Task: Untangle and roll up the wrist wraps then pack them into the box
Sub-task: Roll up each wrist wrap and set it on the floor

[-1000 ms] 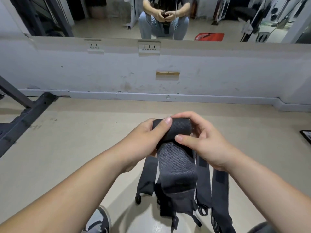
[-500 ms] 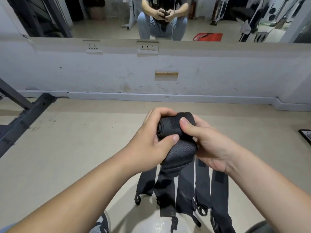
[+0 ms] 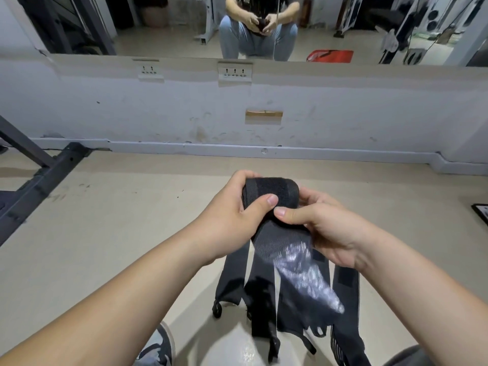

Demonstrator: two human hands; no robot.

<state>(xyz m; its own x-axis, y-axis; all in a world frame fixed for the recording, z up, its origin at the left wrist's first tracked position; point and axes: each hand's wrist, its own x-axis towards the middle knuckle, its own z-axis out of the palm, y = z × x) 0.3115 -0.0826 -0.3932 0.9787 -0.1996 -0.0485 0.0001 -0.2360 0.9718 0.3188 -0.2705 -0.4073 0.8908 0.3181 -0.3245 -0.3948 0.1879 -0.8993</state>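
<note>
A black wrist wrap is partly rolled into a thick cylinder in front of me. My left hand grips the roll's left end, thumb across its front. My right hand holds the right end, thumb pressed on the roll's lower edge. The unrolled tail hangs down from the roll and is blurred. Several more black wraps hang below my hands, their loops dangling near the floor. No box is in view.
A beige floor runs to a white low wall with a mirror above it. A dark metal rack frame stands at the left. My shoe shows at the bottom. A dark flat object lies at the right edge.
The roll has grown thicker as more of the tail was wound on. Both thumbs have shifted to its front, and the hanging tail is shorter and swinging.
</note>
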